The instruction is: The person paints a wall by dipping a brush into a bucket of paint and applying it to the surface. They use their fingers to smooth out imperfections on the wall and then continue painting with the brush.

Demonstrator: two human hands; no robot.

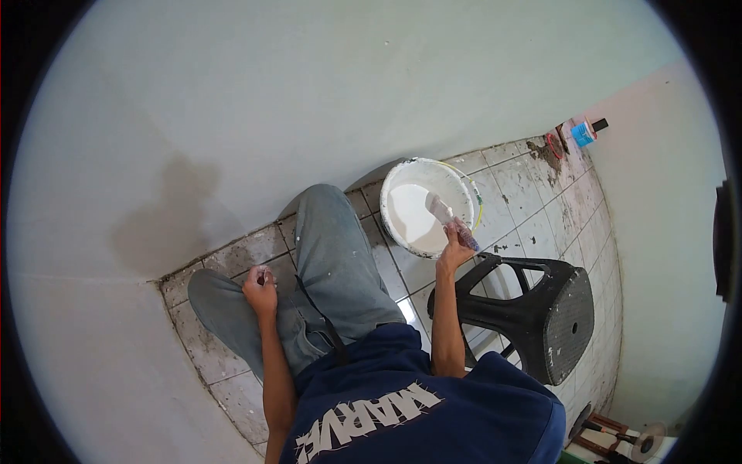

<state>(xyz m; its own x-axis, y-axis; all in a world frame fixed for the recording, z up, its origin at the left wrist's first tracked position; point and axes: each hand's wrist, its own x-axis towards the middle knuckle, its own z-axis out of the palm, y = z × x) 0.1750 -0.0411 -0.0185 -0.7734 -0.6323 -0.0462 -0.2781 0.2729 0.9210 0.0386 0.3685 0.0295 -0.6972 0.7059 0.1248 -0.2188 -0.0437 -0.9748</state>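
Observation:
A white bucket [389, 222] with white paint [410, 220] inside stands on the tiles close to the wall. My right hand [456, 246] is closed around the speckled handle of a paintbrush [439, 207]. Its flat, whitish end points into the bucket's mouth, above the paint as far as I can see. My left hand [260, 284] is curled over my bent knee area, with whitish smears on its fingers. Something dark shows inside the curl, too small to name.
A black plastic stool [568, 325] lies tipped on its side, right of the bucket. Pale walls [255, 100] meet the stained tile floor [533, 232]. A blue-and-white can [583, 134] stands in the far corner. Tools [618, 437] lie at lower right.

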